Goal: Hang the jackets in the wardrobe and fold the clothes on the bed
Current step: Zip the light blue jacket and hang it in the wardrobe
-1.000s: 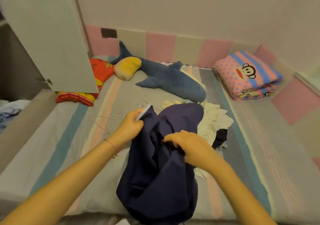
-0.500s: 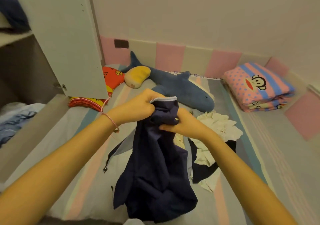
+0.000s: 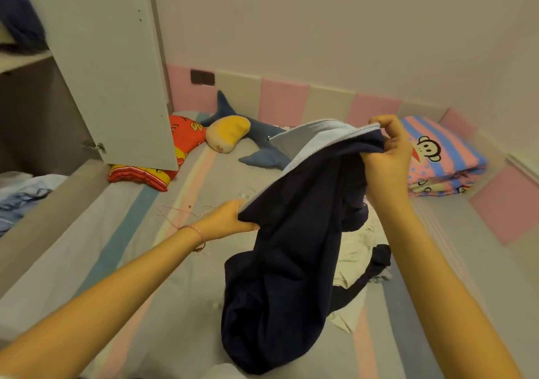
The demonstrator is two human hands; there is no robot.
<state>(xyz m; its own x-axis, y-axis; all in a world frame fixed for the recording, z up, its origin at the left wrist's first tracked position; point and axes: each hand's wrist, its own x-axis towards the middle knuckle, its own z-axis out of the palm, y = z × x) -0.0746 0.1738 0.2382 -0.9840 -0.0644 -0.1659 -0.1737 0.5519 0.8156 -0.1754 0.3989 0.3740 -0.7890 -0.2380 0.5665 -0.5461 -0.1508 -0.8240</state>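
Note:
A dark navy garment point(image 3: 285, 256) with a pale blue edge hangs above the striped bed point(image 3: 87, 250), its lower part bunched on the sheet. My left hand point(image 3: 227, 221) grips the lower end of that pale edge. My right hand point(image 3: 385, 148) pinches the upper end, held higher and farther back. The edge is stretched between them. A heap of white and dark clothes point(image 3: 358, 259) lies on the bed behind the garment, partly hidden by it. A thin wire hanger point(image 3: 180, 212) lies on the sheet to the left.
An open wardrobe door point(image 3: 102, 63) stands at the left, with folded blue clothes point(image 3: 20, 198) inside below it. A plush shark point(image 3: 256, 145), a red cushion point(image 3: 178, 145) and a folded pink-and-blue blanket point(image 3: 443, 157) lie along the padded wall.
My hands were close together on the bunched garment top. They have drawn apart, the right up and to the right, the left down and left, spreading the pale edge.

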